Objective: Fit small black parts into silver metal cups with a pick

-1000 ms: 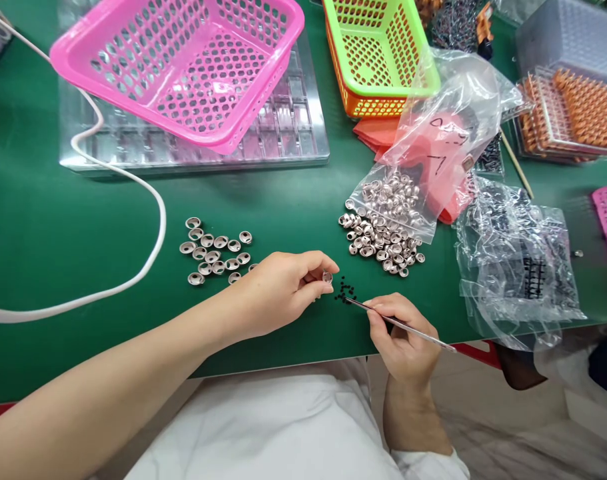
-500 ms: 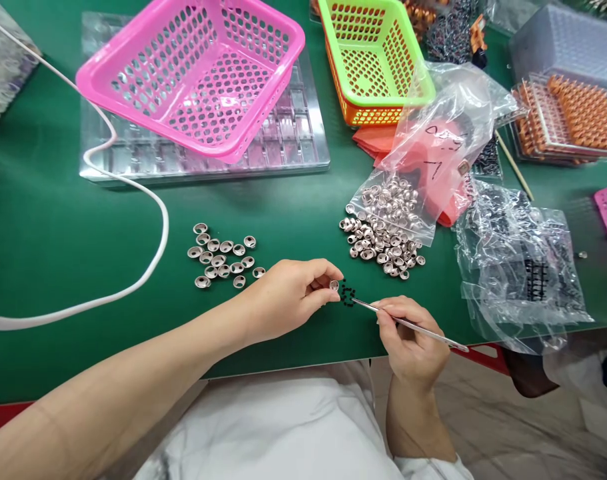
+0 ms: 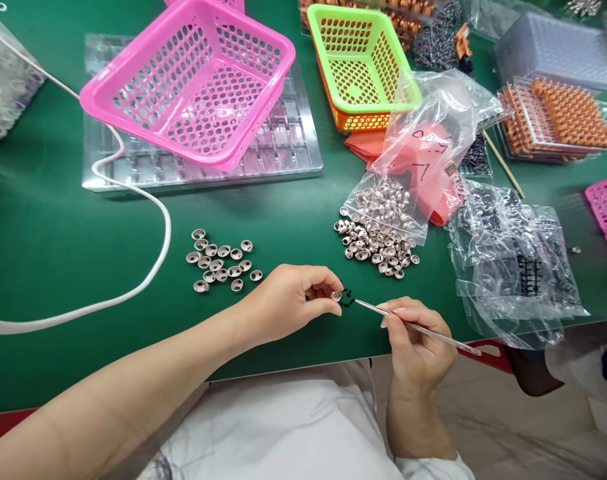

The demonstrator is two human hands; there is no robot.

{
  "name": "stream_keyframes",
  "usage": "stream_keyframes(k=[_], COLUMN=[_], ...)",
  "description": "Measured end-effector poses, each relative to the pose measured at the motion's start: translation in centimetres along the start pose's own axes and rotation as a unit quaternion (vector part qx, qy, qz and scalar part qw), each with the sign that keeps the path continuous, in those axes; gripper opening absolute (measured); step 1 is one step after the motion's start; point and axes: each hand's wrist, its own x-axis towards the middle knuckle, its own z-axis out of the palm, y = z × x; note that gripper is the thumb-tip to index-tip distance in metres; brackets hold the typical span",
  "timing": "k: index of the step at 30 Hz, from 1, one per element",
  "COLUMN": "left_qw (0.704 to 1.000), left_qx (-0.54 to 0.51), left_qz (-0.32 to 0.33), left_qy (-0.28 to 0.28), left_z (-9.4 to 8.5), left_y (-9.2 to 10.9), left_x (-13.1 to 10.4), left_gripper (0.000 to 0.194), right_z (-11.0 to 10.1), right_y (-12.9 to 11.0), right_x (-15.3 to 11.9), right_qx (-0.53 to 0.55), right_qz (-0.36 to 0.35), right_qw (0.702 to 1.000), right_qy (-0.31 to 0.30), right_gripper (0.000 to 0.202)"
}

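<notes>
Between the thumb and fingers of my left hand (image 3: 303, 293) is a small silvery metal cup (image 3: 336, 296). My right hand (image 3: 417, 337) grips slim metal tweezers (image 3: 428, 331) like a pen. Their tip points left, close to a cluster of tiny black pieces (image 3: 348, 298) on the green table, just beside the left fingertips. I cannot tell whether the tip pinches a piece. Loose metal cups with holes (image 3: 216, 265) lie spread out left of my left hand. Beyond my hands, a denser pile of the same cups (image 3: 378, 250) spills from a clear plastic bag (image 3: 413, 220).
A pink basket (image 3: 283, 63) rests on a clear plastic tray (image 3: 303, 150). A green basket (image 3: 408, 73) sits in an orange one behind the bag. At right lie crumpled bags of black parts (image 3: 513, 267) and stacked trays of orange parts (image 3: 568, 113). A white cable (image 3: 166, 233) curves across the left.
My right hand has drawn slightly right, taking the tweezers' tip away from the black pieces' middle. The left fingers have shifted a little with the cup. The whole view has moved slightly.
</notes>
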Motion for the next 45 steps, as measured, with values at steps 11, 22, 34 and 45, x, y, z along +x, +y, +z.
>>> stream_keyframes(k=[11,22,34,45], left_qw=[0.997,0.994,0.985,0.978], left_qx=[0.041,0.066,0.098,0.135], left_qz=[0.065,0.091,0.139,0.152], left_qy=[0.016,0.016,0.037,0.045], left_z=[0.26,0.25,0.49,0.59], left_y=[-0.22,-0.22,-0.59,-0.80], left_x=[-0.05,-0.17,-0.03,-0.09], left_gripper=[0.010,0.011,0.014,0.012], right_z=[0.02,0.06,-0.06,-0.03], right_y=[-0.04,-0.05,0.17,0.07], right_x=[-0.20,-0.26,-0.37,-0.62], right_qx=[-0.032,-0.044,-0.065,-0.123], right_qz=[-0.060,-0.071,-0.116,-0.203], right_qw=[0.993,0.989,0.980,0.959], right_qy=[-0.101,-0.121,-0.147,-0.158], right_gripper=[0.028,0.031,0.033,0.033])
